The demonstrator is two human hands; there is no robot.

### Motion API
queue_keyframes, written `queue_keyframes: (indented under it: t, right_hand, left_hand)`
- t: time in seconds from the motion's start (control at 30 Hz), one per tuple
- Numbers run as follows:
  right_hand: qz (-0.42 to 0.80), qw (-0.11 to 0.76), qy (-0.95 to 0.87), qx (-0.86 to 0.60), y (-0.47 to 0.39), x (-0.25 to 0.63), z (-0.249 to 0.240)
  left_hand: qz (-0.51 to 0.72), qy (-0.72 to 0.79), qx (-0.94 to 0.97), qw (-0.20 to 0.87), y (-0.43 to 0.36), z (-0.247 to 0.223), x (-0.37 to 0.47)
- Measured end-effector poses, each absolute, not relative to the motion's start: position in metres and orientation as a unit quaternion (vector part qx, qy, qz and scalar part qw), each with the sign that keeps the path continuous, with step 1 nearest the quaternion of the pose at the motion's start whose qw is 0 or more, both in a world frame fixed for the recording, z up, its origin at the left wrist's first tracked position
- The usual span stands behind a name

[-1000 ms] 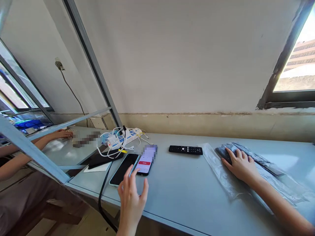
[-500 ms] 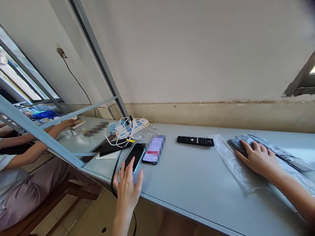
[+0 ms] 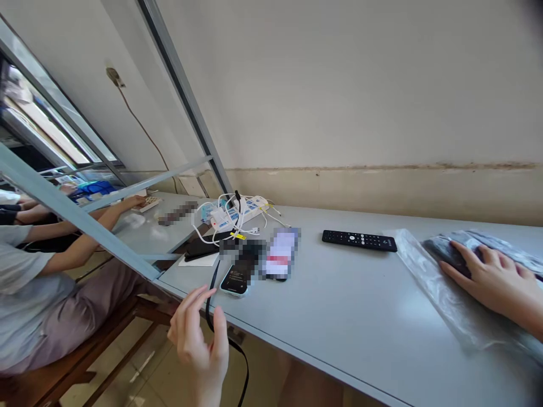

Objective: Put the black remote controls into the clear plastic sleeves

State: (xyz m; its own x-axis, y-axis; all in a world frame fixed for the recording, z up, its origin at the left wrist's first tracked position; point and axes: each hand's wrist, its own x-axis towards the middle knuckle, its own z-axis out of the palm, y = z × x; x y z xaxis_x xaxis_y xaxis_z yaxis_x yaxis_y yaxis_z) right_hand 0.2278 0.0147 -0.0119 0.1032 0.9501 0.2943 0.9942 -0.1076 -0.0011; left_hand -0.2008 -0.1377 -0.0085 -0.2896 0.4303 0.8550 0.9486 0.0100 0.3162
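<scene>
My left hand [image 3: 199, 333] is raised at the table's front edge with its fingers apart and nothing in it. Just beyond it lies a phone in a light case [image 3: 238, 277], its dark screen lit, and a second phone with a pale screen [image 3: 280, 251] is to its right. My right hand [image 3: 500, 277] rests, fingers spread, on a dark item in clear plastic wrap [image 3: 445, 251] at the right. Between the phones and the wrap lies a black remote [image 3: 358, 240].
A white power strip [image 3: 250, 210] with tangled cables stands behind the phones, near a black case [image 3: 203, 247] on white paper. A black strap [image 3: 241, 356] hangs over the edge. Metal bars [image 3: 80, 212] cross at left; beyond them a person sits, hand on a light object.
My left hand has drawn back from the cased phone toward the table edge, and that phone's screen has lit up. The view has shifted left. My right hand stays on the wrapped item.
</scene>
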Motion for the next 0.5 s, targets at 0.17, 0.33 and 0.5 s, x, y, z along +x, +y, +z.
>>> queue_keyframes:
  t: [0.17,0.33,0.5]
  right_hand:
    - [-0.097,0.119,-0.642,-0.751,0.012,0.219,-0.004]
    - [-0.056,0.048,-0.629,-0.774,0.004,0.203,0.014]
    - [-0.044,0.011,-0.622,-0.782,0.003,0.201,0.017]
  left_hand:
    - [-0.437,-0.677,-0.523,0.276,-0.135,-0.016,-0.205]
    - [-0.404,-0.712,-0.515,0.254,-0.132,-0.028,-0.206]
    - [-0.391,-0.696,-0.547,0.253,-0.129,-0.033,-0.208]
